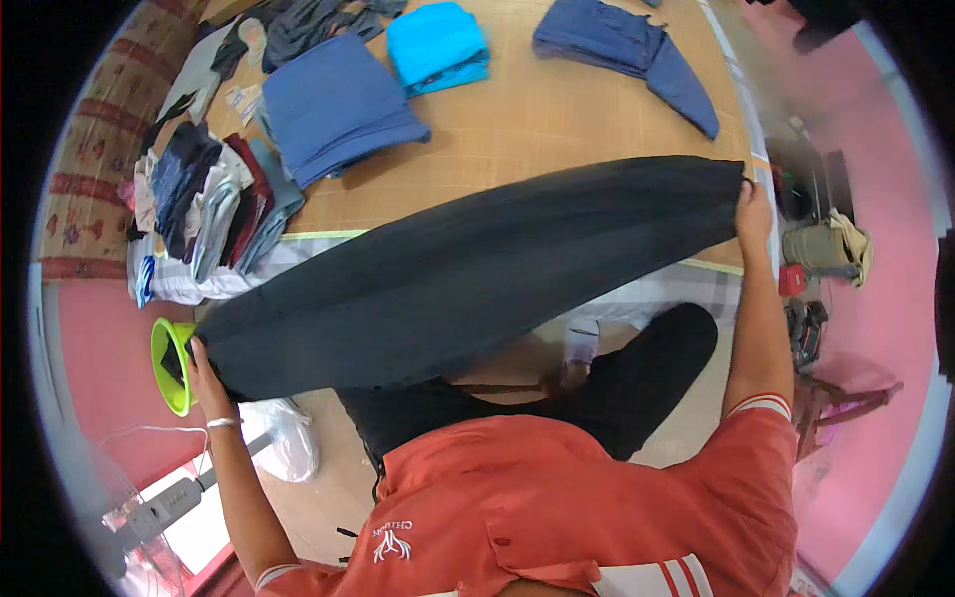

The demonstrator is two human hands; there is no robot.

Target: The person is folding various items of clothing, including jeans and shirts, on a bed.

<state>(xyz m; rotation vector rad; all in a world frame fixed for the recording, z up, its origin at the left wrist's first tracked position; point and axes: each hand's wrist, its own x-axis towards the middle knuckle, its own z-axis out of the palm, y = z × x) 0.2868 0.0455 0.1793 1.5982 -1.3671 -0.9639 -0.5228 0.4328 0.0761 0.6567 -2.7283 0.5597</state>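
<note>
A long black garment (462, 283), apparently trousers laid leg on leg, is stretched between my two hands. My left hand (209, 384), with a pale bangle at the wrist, grips its wider end at the lower left. At the upper right, by the bed's edge, my right hand (753, 213) holds the narrower end. The cloth spans above my lap and the near edge of the mat-covered bed (507, 142). Close beside my left hand is a lime-green bucket (158, 358) with dark cloth inside.
On the bed lie a folded blue garment (336, 104), a bright turquoise one (440, 45) and a navy one (597, 37) with a sleeve hanging out. Several folded clothes (216, 201) stand at the left edge. A white plastic bag (287, 440) rests on the floor.
</note>
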